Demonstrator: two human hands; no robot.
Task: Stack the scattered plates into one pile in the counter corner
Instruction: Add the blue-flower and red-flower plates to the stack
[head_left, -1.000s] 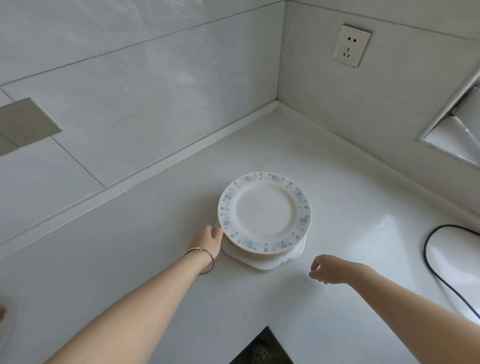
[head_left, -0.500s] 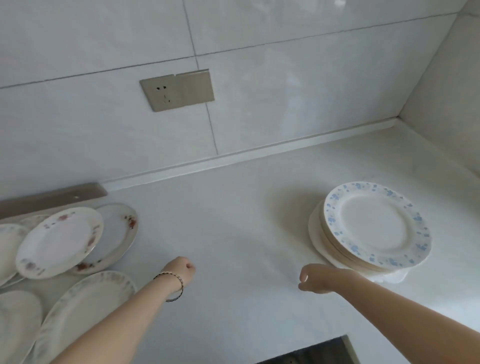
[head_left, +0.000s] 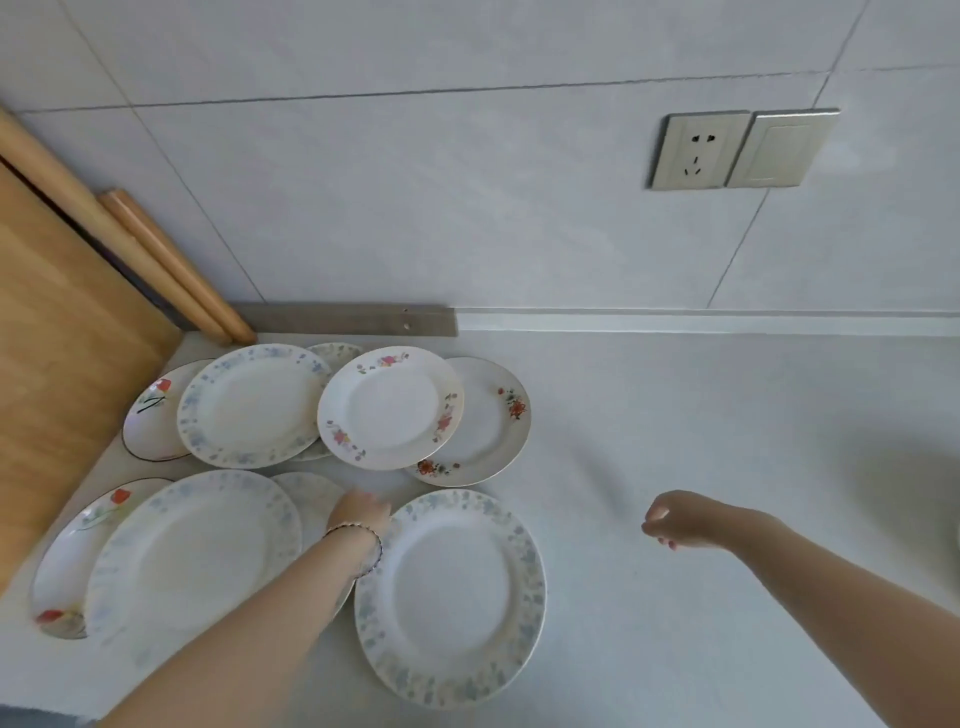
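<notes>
On the counter (head_left: 727, 415), toward its left end, we see the plates (head_left: 452, 597) scattered and overlapping beside a board (head_left: 52, 389). Our left hand (head_left: 358, 512) hovers among them, too blurred to tell how its fingers lie. Our right hand (head_left: 685, 519) hangs well apart, fingers loosely curled, holding nothing.

Nine plates (head_left: 389, 410) below-left of one wall socket (head_left: 696, 150), one blank cover (head_left: 782, 148) right of it, two wooden rods (head_left: 171, 262) far left, left hand (head_left: 358, 512) and right hand (head_left: 685, 519) below.
</notes>
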